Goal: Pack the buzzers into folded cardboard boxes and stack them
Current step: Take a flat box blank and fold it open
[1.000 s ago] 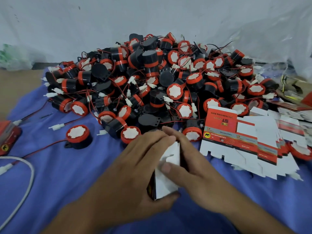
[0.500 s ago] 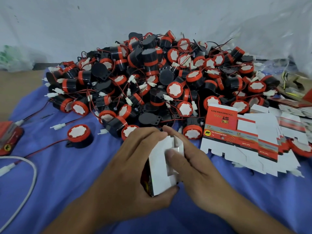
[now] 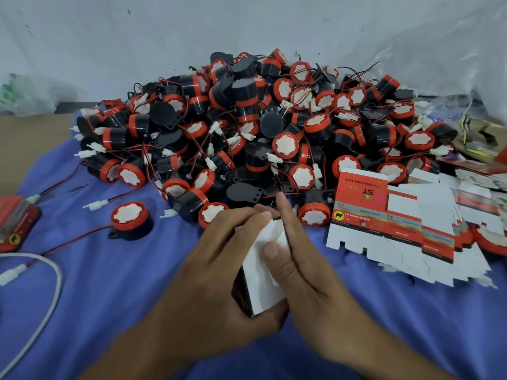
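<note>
My left hand (image 3: 211, 272) grips a small cardboard box (image 3: 262, 281), white side up, its red printed side turned away. My right hand (image 3: 304, 267) lies against the box's right side, its thumb pressing the white end flaps down and its fingers stretched along the edge. Behind the hands rises a big heap of black-and-red buzzers (image 3: 247, 127) with red wires and white plugs. A single buzzer (image 3: 129, 219) sits apart on the blue cloth to the left. A fanned stack of flat unfolded boxes (image 3: 389, 223) lies to the right.
A blue cloth (image 3: 109, 297) covers the work surface. At the left edge lies a red folded box (image 3: 16, 223), with a white cable (image 3: 52, 292) curving below it. Grey plastic sheeting (image 3: 247, 31) hangs behind the heap. Loose printed packaging (image 3: 477, 149) clutters the far right.
The box's end flaps, raised half a second ago, are now pushed down flatter under my right thumb. Both hands stayed in place on the box.
</note>
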{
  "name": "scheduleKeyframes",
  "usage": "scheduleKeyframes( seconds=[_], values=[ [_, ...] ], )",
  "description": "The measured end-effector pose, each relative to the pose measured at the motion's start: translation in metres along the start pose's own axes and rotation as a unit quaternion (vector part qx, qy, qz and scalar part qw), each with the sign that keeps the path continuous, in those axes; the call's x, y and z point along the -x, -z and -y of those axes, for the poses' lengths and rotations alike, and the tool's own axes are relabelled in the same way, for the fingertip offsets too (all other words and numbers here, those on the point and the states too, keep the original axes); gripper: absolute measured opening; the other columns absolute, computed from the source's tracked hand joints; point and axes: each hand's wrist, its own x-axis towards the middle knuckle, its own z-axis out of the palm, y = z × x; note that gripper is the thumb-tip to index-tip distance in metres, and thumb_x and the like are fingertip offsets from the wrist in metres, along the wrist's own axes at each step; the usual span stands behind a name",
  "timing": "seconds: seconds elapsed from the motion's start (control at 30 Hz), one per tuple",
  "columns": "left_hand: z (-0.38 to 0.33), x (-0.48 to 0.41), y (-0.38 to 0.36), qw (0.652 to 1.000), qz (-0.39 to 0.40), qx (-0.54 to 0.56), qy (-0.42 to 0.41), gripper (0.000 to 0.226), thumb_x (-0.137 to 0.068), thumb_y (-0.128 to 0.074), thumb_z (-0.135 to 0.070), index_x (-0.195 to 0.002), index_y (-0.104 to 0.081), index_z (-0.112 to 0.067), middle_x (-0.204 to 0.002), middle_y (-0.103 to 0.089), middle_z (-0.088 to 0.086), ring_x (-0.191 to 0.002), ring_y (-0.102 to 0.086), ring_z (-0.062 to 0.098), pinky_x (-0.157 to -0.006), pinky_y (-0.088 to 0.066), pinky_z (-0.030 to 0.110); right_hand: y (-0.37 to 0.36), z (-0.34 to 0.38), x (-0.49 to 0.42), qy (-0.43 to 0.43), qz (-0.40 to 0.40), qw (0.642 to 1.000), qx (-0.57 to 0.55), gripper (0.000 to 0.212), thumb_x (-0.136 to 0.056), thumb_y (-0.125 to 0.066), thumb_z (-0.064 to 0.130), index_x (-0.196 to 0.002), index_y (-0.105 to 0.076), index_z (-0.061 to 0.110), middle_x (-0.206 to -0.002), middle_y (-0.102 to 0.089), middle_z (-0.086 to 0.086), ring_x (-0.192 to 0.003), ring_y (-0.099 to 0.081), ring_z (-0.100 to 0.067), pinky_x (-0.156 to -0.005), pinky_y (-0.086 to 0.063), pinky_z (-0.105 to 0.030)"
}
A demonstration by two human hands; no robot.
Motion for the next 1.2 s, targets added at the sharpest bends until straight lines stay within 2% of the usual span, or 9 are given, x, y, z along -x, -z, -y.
scheduleKeyframes(
  seconds=[0.17, 0.4, 0.57, 0.67, 0.77, 0.87, 1.03, 1.13, 1.2],
  values=[
    [0.0, 0.0, -0.003, 1.0, -0.018, 0.004, -0.007, 0.07, -0.079, -0.07, -0.044, -0.132, -0.047, -0.004, -0.134, -0.045, 0.0, -0.137, -0.032, -0.004, -0.109, -0.033, 0.016, 0.0, 0.002, 0.002, 0.002, -0.012, 1.0, -0.012, 0.06, -0.094, -0.045, 0.043, -0.148, -0.018, 0.052, -0.135, -0.033, 0.055, -0.132, -0.029, 0.023, -0.111, -0.031, -0.011],
    [-0.001, 0.0, -0.002, 1.0, -0.028, 0.01, -0.008, 0.065, -0.09, -0.06, -0.053, -0.132, -0.046, -0.005, -0.135, -0.048, 0.003, -0.138, -0.033, -0.002, -0.11, -0.033, 0.018, 0.002, 0.001, 0.002, 0.016, -0.014, 1.0, -0.005, 0.055, -0.099, -0.044, 0.044, -0.148, -0.021, 0.052, -0.142, -0.033, 0.048, -0.135, -0.029, 0.02, -0.108, -0.03, -0.008],
    [0.0, 0.0, -0.002, 0.999, -0.031, 0.012, -0.013, 0.066, -0.08, -0.071, -0.038, -0.13, -0.049, -0.001, -0.133, -0.047, 0.001, -0.136, -0.036, -0.001, -0.108, -0.035, 0.017, -0.003, -0.001, -0.002, 0.014, -0.008, 1.0, 0.017, 0.07, -0.088, -0.043, 0.061, -0.15, -0.01, 0.054, -0.145, -0.03, 0.045, -0.139, -0.029, 0.014, -0.116, -0.032, -0.027],
    [0.001, 0.001, -0.002, 0.999, -0.035, 0.016, 0.003, 0.067, -0.084, -0.067, -0.047, -0.131, -0.049, -0.003, -0.133, -0.047, 0.0, -0.133, -0.039, -0.001, -0.106, -0.036, 0.016, 0.001, 0.002, -0.003, 0.001, 0.02, 0.999, -0.036, 0.063, -0.092, -0.049, 0.057, -0.146, -0.017, 0.061, -0.148, -0.028, 0.044, -0.141, -0.026, 0.014, -0.118, -0.03, -0.022],
    [0.003, 0.002, 0.0, 0.999, -0.033, 0.002, 0.018, 0.077, -0.078, -0.071, -0.051, -0.134, -0.048, -0.004, -0.134, -0.046, 0.0, -0.134, -0.036, -0.003, -0.107, -0.033, 0.015, 0.008, 0.006, -0.006, -0.023, 0.023, 0.982, -0.184, 0.051, -0.09, -0.056, 0.027, -0.138, -0.051, 0.042, -0.149, -0.047, 0.021, -0.14, -0.042, -0.003, -0.115, -0.036, -0.027],
    [0.002, 0.002, -0.001, 0.999, -0.034, -0.008, 0.008, 0.076, -0.079, -0.071, -0.052, -0.134, -0.049, -0.003, -0.135, -0.046, 0.001, -0.135, -0.037, 0.0, -0.107, -0.033, 0.016, 0.009, 0.007, -0.009, -0.017, 0.012, 0.977, -0.211, 0.051, -0.088, -0.057, 0.012, -0.136, -0.055, 0.029, -0.136, -0.062, 0.012, -0.128, -0.057, -0.011, -0.108, -0.045, -0.032],
    [0.002, 0.003, -0.003, 0.998, -0.053, -0.019, -0.009, 0.069, -0.087, -0.064, -0.054, -0.13, -0.05, -0.001, -0.134, -0.05, 0.005, -0.134, -0.039, 0.002, -0.108, -0.034, 0.016, 0.004, 0.006, -0.006, 0.018, 0.003, 0.993, -0.113, 0.058, -0.09, -0.061, 0.027, -0.143, -0.04, 0.036, -0.133, -0.059, 0.027, -0.124, -0.058, -0.002, -0.101, -0.049, -0.024],
    [0.007, 0.002, 0.0, 0.997, -0.067, -0.04, -0.002, 0.072, -0.082, -0.07, -0.051, -0.13, -0.051, 0.0, -0.132, -0.049, 0.005, -0.135, -0.035, 0.0, -0.109, -0.032, 0.016, 0.01, 0.007, -0.01, -0.031, -0.009, 0.983, -0.183, 0.073, -0.08, -0.074, 0.033, -0.146, -0.042, 0.029, -0.131, -0.063, 0.02, -0.122, -0.061, -0.008, -0.098, -0.052, -0.027],
    [0.008, 0.003, -0.001, 0.996, -0.07, -0.046, 0.0, 0.074, -0.078, -0.073, -0.046, -0.132, -0.049, -0.001, -0.132, -0.049, 0.006, -0.135, -0.034, 0.0, -0.109, -0.032, 0.017, 0.01, 0.009, -0.012, -0.035, 0.024, 0.987, -0.154, 0.054, -0.086, -0.069, 0.033, -0.138, -0.055, 0.023, -0.127, -0.068, 0.007, -0.12, -0.063, -0.016, -0.101, -0.052, -0.031]
  ],
)
